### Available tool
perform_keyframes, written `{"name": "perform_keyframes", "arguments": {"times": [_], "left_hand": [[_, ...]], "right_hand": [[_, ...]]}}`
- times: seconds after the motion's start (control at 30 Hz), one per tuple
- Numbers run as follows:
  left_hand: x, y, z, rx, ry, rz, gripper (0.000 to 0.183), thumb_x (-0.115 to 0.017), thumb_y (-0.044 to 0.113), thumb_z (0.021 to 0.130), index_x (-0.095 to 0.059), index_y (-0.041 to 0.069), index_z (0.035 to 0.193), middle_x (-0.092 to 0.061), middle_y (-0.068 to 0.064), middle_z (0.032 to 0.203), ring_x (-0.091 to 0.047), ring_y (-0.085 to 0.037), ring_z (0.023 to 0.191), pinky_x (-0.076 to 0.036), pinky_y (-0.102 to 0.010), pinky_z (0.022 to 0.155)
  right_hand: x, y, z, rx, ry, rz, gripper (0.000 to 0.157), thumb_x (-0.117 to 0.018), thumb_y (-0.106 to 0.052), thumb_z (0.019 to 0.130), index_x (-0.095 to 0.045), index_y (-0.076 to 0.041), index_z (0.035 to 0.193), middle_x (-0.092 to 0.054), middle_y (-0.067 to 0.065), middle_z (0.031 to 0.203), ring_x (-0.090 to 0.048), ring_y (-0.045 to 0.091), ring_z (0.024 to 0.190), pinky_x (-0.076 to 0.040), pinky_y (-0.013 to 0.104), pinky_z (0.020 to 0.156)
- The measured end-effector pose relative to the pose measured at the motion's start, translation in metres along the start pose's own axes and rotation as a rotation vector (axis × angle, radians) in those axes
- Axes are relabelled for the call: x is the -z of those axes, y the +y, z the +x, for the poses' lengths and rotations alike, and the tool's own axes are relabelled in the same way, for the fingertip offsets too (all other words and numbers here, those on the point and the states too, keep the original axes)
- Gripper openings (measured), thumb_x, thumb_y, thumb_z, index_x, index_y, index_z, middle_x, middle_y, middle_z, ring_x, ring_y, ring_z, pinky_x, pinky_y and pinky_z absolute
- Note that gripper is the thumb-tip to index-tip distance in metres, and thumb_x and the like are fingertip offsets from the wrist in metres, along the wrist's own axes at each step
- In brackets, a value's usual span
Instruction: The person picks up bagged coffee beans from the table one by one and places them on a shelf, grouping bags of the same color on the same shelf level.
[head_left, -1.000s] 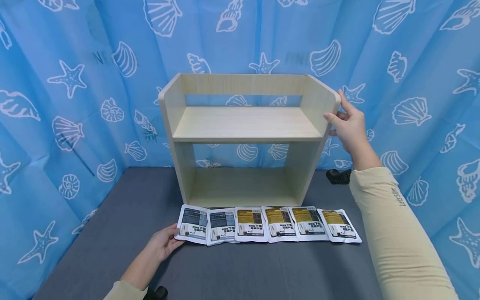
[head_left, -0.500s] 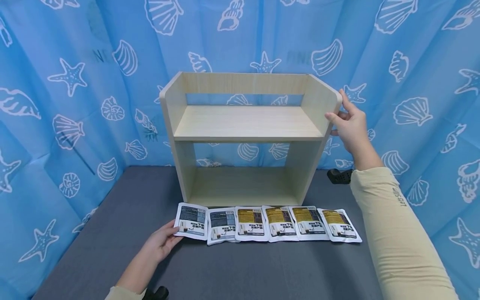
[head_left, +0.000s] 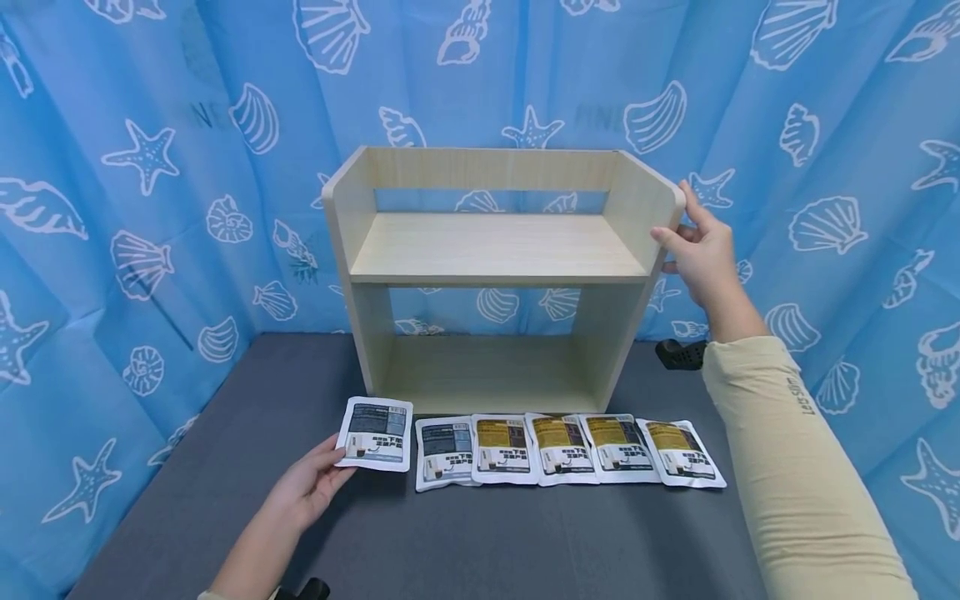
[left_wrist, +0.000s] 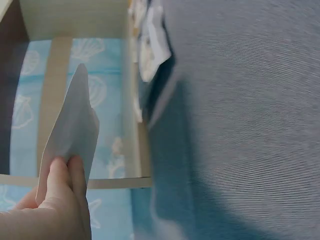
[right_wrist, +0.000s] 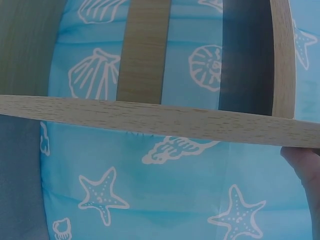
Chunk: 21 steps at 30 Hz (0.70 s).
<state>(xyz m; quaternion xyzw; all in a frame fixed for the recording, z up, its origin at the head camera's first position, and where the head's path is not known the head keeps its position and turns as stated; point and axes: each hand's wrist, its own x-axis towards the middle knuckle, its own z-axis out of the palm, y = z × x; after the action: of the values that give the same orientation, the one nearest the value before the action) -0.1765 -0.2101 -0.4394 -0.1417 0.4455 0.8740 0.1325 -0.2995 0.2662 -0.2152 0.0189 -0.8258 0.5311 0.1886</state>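
In the head view, the left hand pinches a flat silver-white rectangular pouch with a dark-blue label, just left of five similar pouches; the right hand grips a pale wood-grain, open-fronted shelf. Left wrist: the pouch stands nearly edge-on beside ribbed grey cloth. Right wrist: a straight, grained panel edge.

Soft light brightens the shelf most on top, leaving its lower part dimmer. Faint shadows fall on the table before it. The left wrist view blurs the pouches beside the shelf and bows its edge; the right wrist view looks hazy.
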Motion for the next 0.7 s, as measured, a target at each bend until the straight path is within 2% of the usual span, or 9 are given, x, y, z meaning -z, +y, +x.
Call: {"name": "perform_keyframes", "arguments": {"times": [0.27, 0.47, 0.6, 0.7], "left_hand": [[-0.013, 0.014, -0.015, -0.003, 0.013, -0.079, 0.058, -0.032, 0.001, 0.104, -0.005, 0.007, 0.156, -0.066, 0.002, 0.093, -0.066, -0.010, 0.093, -0.039, -0.028, 0.101], [-0.023, 0.024, -0.025, -0.005, -0.015, -0.120, 0.059, -0.032, 0.003, 0.105, -0.006, 0.010, 0.157, -0.064, 0.000, 0.101, -0.065, -0.012, 0.098, -0.038, -0.029, 0.103], [-0.031, 0.030, -0.030, -0.002, -0.021, -0.136, 0.058, -0.032, 0.004, 0.105, -0.007, 0.012, 0.157, -0.055, -0.005, 0.122, -0.064, -0.011, 0.100, -0.037, -0.028, 0.103], [-0.037, 0.033, -0.034, -0.003, -0.017, -0.150, 0.058, -0.033, 0.004, 0.105, -0.007, 0.014, 0.157, -0.035, -0.011, 0.144, -0.063, -0.010, 0.102, -0.037, -0.028, 0.104]], "right_hand": [[0.000, 0.001, 0.000, 0.006, -0.001, -0.003, 0.068, -0.057, -0.031, 0.097, -0.017, -0.048, 0.150, -0.031, 0.009, 0.156, -0.044, 0.033, 0.132, -0.054, 0.016, 0.069], [0.000, 0.001, 0.000, 0.008, -0.004, -0.002, 0.068, -0.057, -0.030, 0.097, -0.017, -0.047, 0.150, -0.031, 0.010, 0.156, -0.044, 0.032, 0.133, -0.054, 0.015, 0.068], [0.000, 0.001, 0.001, 0.015, -0.001, -0.001, 0.069, -0.057, -0.030, 0.098, -0.017, -0.047, 0.150, -0.031, 0.011, 0.156, -0.044, 0.032, 0.132, -0.053, 0.014, 0.066], [0.000, 0.002, 0.001, 0.027, 0.000, -0.007, 0.069, -0.057, -0.029, 0.098, -0.016, -0.046, 0.150, -0.030, 0.011, 0.156, -0.045, 0.033, 0.132, -0.053, 0.014, 0.065]]}}
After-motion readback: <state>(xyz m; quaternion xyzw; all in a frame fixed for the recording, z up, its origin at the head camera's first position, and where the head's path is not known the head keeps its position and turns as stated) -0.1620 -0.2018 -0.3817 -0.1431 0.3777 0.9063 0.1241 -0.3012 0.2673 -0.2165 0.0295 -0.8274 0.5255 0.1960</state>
